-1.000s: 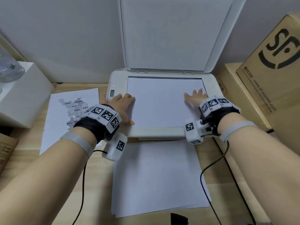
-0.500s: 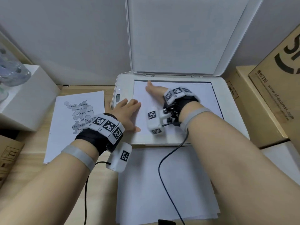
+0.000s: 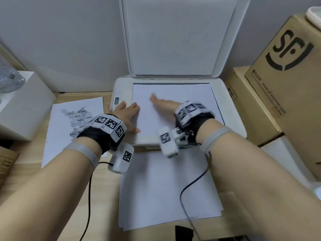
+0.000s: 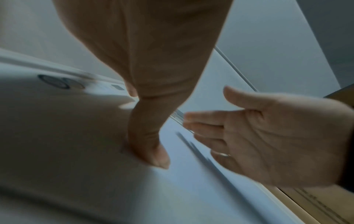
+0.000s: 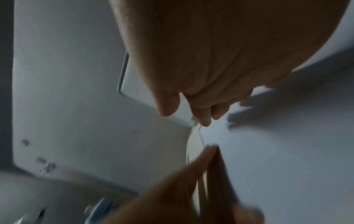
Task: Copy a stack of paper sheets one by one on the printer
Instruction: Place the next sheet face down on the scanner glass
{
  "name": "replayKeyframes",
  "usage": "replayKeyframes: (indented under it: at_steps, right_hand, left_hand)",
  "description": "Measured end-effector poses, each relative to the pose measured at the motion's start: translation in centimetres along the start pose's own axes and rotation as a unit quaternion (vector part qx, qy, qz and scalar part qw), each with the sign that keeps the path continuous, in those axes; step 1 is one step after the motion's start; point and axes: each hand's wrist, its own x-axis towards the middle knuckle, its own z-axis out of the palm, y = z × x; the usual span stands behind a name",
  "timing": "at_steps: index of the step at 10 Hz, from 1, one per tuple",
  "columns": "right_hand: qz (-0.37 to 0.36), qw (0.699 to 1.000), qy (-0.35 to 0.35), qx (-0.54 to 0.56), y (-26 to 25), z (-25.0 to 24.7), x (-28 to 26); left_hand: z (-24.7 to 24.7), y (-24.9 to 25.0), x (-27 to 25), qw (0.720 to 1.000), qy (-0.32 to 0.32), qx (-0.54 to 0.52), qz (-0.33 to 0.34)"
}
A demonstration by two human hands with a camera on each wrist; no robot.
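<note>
A white sheet (image 3: 182, 105) is lying flat on the printer (image 3: 232, 122) glass under the raised lid (image 3: 173, 37). My left hand (image 3: 126, 115) is pressing its left edge with straight fingers, and my right hand (image 3: 163, 105) is reaching over it, flat and open. The paper stack (image 3: 165, 188) is lying on the desk in front.

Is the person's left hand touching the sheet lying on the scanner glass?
Touching. In the left wrist view, the left hand's thumb tip presses onto the sheet near its left edge, with no gap showing.
</note>
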Motion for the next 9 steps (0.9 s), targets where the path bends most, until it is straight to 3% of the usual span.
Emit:
replayKeyframes:
  at_steps: [1,2,3,4,5,6,7,8,9]
  right_hand:
    - [-0.008,0.993,-0.063,-0.103,-0.9,3.4,-1.0]
    - [0.008,0.998,-0.006,-0.055,1.4,1.7,-1.0]
    - [0.034,0.995,0.095,0.015,4.7,-2.1,-2.3]
    - [0.071,0.98,0.185,0.011,7.8,-5.5,-2.5]
    - [0.08,0.981,0.173,0.018,9.3,-7.1,-1.9]
    - [0.046,0.987,0.116,0.103,6.0,-3.6,-2.1]
    - [-0.016,0.997,-0.026,0.071,2.7,1.6,-1.9]
    - [-0.027,0.997,-0.073,0.004,2.0,4.7,-0.9]
    - [-0.019,0.999,-0.036,-0.009,3.6,4.2,-0.6]
  left_hand:
    - [0.4,0.0,-0.3,1.0,0.0,-0.026,-0.016]
    - [-0.1,0.4,-0.8,1.0,-0.005,-0.025,-0.011]
    - [-0.3,0.6,-1.0,1.0,-0.003,-0.014,-0.005]
    - [-0.4,0.8,-1.3,1.0,0.003,-0.017,-0.003]
    - [-0.5,1.1,-1.6,1.0,0.005,-0.008,0.003]
    - [-0.6,1.1,-1.6,1.0,-0.005,-0.021,-0.004]
    - [-0.6,1.1,-1.9,0.999,-0.001,-0.037,-0.013]
    - [-0.2,0.8,-1.9,0.998,0.01,-0.064,-0.012]
    - [0.1,0.3,-1.3,0.998,0.001,-0.058,-0.006]
